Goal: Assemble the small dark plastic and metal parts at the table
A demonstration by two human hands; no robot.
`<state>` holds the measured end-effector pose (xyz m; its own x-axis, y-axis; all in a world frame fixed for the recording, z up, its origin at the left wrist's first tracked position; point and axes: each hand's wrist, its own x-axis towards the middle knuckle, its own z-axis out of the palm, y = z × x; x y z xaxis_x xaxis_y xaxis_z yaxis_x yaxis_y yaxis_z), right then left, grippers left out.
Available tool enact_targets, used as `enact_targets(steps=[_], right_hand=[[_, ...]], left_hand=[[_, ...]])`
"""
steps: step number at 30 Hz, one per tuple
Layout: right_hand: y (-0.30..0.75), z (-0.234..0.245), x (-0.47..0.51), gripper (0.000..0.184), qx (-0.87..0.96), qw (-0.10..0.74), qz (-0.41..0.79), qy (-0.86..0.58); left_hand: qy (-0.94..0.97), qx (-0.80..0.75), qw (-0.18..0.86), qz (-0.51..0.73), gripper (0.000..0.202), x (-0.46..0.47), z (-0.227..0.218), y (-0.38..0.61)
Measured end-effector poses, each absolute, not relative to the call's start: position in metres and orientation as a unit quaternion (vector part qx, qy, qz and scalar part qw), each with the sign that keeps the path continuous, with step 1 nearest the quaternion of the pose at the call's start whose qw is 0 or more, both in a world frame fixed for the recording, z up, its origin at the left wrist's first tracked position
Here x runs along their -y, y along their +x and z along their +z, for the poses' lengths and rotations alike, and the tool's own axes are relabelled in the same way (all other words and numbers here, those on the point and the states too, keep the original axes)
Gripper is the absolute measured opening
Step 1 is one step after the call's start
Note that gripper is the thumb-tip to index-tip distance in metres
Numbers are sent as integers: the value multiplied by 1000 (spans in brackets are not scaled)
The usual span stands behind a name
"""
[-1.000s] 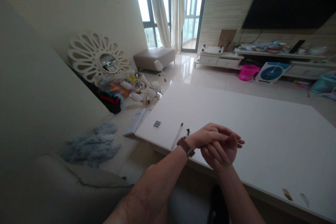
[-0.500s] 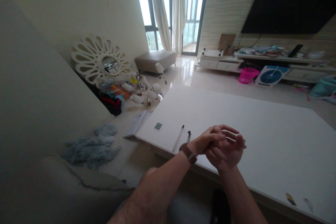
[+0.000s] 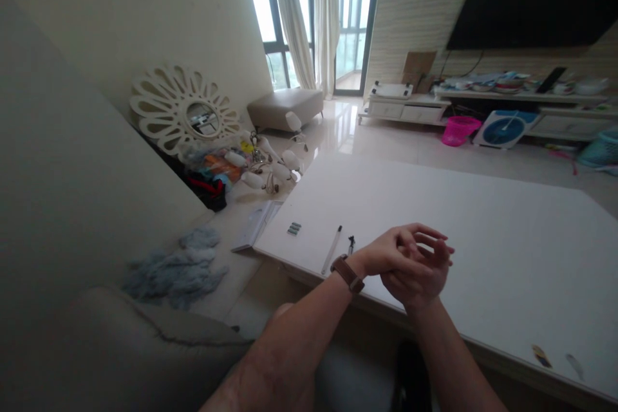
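Observation:
My left hand (image 3: 390, 250), with a brown watch (image 3: 347, 273) on its wrist, lies across my right hand (image 3: 421, 282) above the near edge of a large white table (image 3: 483, 219). The left fingers stretch loosely over the right palm, and the right fingers point up and apart. I see nothing held in either hand. Just left of the hands, a white pen (image 3: 331, 250) and a small black object (image 3: 351, 244) lie on the table. Several small grey cylinders (image 3: 294, 228) sit near the table's left corner.
A booklet (image 3: 255, 225) and a blue-grey cloth (image 3: 176, 270) lie on the floor to the left, behind a grey sofa arm (image 3: 145, 354). A flower-shaped mirror (image 3: 186, 112) and a chandelier (image 3: 270, 167) rest by the wall. A pink basket (image 3: 456, 131) stands near the TV unit.
The left fingers have lifted and spread slightly over the right hand, which has curled a little. The view has shifted a bit; the hands stay in the same place.

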<state>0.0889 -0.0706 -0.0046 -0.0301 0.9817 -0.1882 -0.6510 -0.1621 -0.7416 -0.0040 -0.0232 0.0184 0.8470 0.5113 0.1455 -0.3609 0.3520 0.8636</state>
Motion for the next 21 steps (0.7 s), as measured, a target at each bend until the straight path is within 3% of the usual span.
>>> enact_targets(steps=[2, 3, 6, 9, 13, 21], right_hand=[[90, -10, 70, 45, 386, 448, 694, -411], [89, -12, 69, 47, 401, 433, 697, -407], [82, -15, 65, 47, 297, 559, 700, -331], [75, -17, 57, 28, 218, 633, 620, -409], [81, -20, 49, 19, 197, 635, 546, -510], [103, -8, 52, 24, 232, 623, 527, -530]], left_hand=[[561, -88, 779, 266, 69, 23, 19, -6], [593, -100, 754, 263, 67, 22, 18, -9], [677, -167, 672, 251, 61, 12, 10, -23], [716, -282, 576, 276, 55, -12, -8, -53], [721, -589, 298, 211, 43, -48, -36, -112], [638, -739, 202, 75, 47, -49, -73, -181]])
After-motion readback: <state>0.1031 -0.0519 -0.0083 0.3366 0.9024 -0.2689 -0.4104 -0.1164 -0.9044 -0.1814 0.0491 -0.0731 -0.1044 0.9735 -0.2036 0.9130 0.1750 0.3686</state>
